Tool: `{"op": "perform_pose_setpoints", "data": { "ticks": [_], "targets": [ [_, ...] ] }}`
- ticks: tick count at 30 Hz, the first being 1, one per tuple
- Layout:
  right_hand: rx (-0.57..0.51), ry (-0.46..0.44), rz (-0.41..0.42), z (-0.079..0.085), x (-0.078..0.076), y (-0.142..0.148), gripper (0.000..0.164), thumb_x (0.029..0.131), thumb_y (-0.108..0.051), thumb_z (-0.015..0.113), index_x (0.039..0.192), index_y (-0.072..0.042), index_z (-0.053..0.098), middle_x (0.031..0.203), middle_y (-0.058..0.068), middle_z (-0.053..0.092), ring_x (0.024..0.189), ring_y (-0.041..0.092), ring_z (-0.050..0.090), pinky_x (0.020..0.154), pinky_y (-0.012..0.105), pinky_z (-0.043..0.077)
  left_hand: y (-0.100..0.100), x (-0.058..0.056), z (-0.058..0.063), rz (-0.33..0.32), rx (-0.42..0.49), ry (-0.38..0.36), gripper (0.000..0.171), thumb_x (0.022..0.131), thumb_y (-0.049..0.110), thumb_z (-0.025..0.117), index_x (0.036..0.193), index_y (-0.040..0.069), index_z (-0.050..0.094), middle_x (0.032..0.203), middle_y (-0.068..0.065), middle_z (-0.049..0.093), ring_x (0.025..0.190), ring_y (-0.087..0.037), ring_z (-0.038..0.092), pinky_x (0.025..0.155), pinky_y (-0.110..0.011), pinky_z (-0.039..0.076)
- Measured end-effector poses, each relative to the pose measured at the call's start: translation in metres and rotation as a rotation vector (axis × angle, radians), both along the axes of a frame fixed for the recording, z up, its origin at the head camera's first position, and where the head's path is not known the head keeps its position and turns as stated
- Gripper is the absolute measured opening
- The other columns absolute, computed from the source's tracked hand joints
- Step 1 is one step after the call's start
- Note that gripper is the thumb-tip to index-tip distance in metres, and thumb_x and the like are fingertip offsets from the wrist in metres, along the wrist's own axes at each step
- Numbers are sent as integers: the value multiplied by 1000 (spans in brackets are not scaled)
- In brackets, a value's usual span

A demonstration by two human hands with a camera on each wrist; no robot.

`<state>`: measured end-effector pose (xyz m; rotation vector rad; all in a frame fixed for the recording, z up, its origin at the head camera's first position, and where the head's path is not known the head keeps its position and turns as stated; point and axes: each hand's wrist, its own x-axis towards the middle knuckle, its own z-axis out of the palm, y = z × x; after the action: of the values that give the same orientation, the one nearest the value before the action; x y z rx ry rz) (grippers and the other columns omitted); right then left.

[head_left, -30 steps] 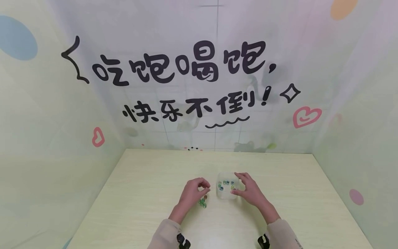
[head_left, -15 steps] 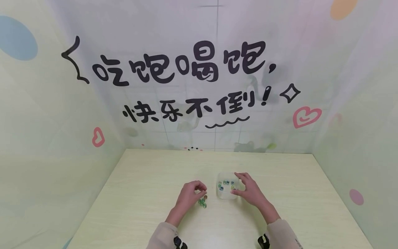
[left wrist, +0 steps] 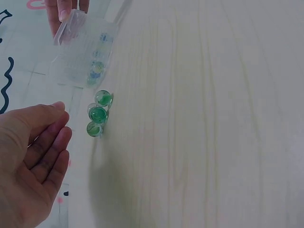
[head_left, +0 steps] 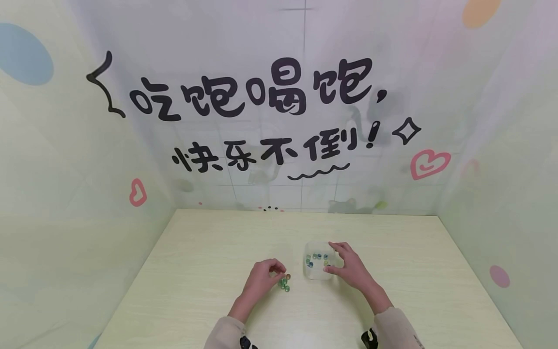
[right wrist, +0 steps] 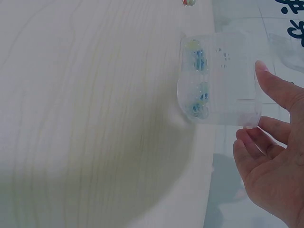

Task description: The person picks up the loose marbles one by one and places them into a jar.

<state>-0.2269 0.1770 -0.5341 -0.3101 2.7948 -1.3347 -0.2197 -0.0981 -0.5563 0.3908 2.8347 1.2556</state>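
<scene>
A clear plastic box (head_left: 317, 274) stands on the table with several blue, green and yellowish glass marbles (head_left: 319, 255) inside. My right hand (head_left: 351, 267) grips the box by its right side, thumb and fingers spread along the rim. Left of the box lies a small cluster of green marbles (left wrist: 98, 115), with one reddish-brown marble (head_left: 288, 277) at its far end. My left hand (head_left: 261, 278) hovers right beside this cluster, thumb and index fingertips close together. No marble shows between them in the left wrist view.
The pale wood-grain table (head_left: 196, 271) runs back to printed fabric walls on three sides. Black lettering (head_left: 261, 121) and pink hearts decorate the walls. A dark band shows at each sleeve (head_left: 394, 329).
My left hand has drawn back from beside the box, leftward and toward me, to the marble cluster. My right hand and the box have stayed in place.
</scene>
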Motion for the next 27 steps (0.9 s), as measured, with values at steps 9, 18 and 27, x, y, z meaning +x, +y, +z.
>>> {"op": "perform_pose_setpoints", "data": {
  "ticks": [9,18,27],
  "targets": [
    [-2,-9,-5,0,0,0,70,84,-14,79,144,1,47,139,22,49,128,50,51,105,58,47,-6,4,-6,-7,-10,-1,7,86,8,75,91,11,72,88,1,72,85,-14,66,82,-34,57],
    [-12,-11,-3,-1,0,0,70,85,-14,79,145,1,46,140,22,49,129,50,50,106,58,46,-10,6,-12,-7,-8,-26,10,84,8,75,93,12,72,88,2,71,81,-8,63,75,-24,54],
    [-5,-14,-1,0,0,1,70,85,-15,79,145,1,47,140,22,49,130,49,50,106,58,46,-11,7,-14,-20,-22,-28,11,84,8,76,93,12,72,89,3,72,82,-9,64,73,-22,52]
  ]
}}
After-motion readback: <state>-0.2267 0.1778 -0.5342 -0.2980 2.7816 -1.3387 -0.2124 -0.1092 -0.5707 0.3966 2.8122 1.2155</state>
